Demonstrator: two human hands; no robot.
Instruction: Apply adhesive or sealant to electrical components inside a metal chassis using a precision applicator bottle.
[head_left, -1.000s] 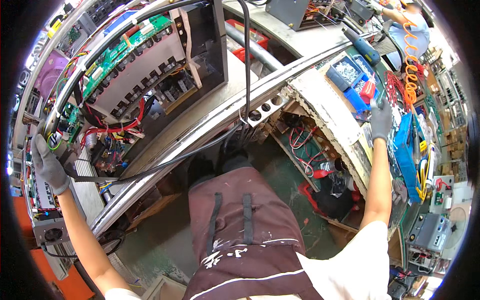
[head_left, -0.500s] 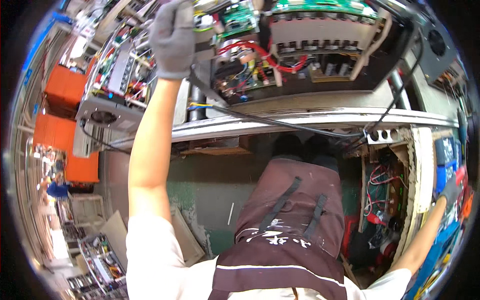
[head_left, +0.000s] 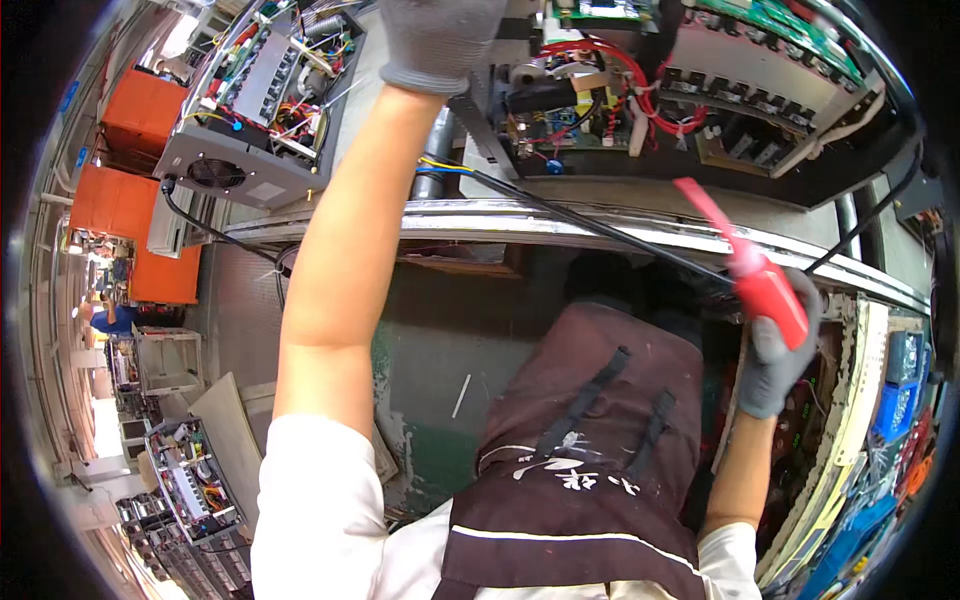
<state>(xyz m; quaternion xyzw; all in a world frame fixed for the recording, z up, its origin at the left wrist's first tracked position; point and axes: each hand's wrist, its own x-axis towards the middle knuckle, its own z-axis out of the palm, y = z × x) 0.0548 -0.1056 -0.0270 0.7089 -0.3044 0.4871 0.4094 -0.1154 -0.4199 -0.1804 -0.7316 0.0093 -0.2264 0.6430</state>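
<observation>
My right hand, in a grey glove, is closed around a red squeeze bottle. The bottle's long, thin nozzle points up and to the left, over the bench edge. At the top, my gloved left hand reaches over the bench beside an opened electronic unit. Its fingers lie beyond the picture's edge, so what they touch is hidden. Red wires, small components and a green circuit board show in that unit.
A second opened unit with a fan stands at the left. A black cable runs along the metal bench edge. Orange bins stand at far left; tools and blue boxes lie at right.
My right hand has come from the right-hand tool area toward the bench with the red squeeze bottle. My left hand has shifted right and up, partly out of view.
</observation>
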